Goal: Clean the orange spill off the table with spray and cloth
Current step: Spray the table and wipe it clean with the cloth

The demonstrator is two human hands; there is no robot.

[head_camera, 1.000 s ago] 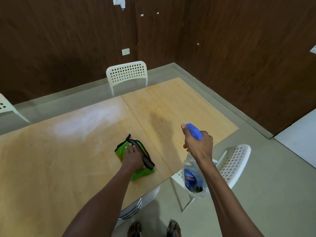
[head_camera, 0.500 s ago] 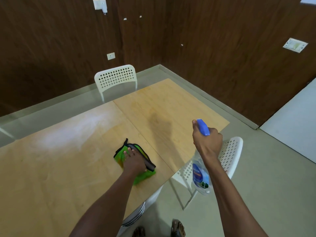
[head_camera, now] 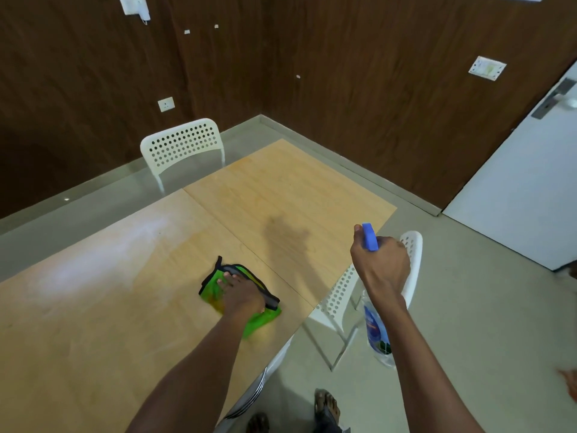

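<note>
Spray risk: your right hand (head_camera: 382, 265) grips the clear blue-triggered spray bottle (head_camera: 376, 326) off the wooden table (head_camera: 93, 307); mist may miss. Left hand (head_camera: 240, 293) presses flat on green microfibre cloth (head_camera: 215, 290).

Left hand (head_camera: 242, 295) presses cloth (head_camera: 215, 287); right hand (head_camera: 382, 264) grips bottle (head_camera: 376, 331)

table (head_camera: 125, 307): smooth wood (faint sheen) | cloth (head_camera: 212, 289): soft fabric | chair (head_camera: 182, 142): perforated plastic
</note>
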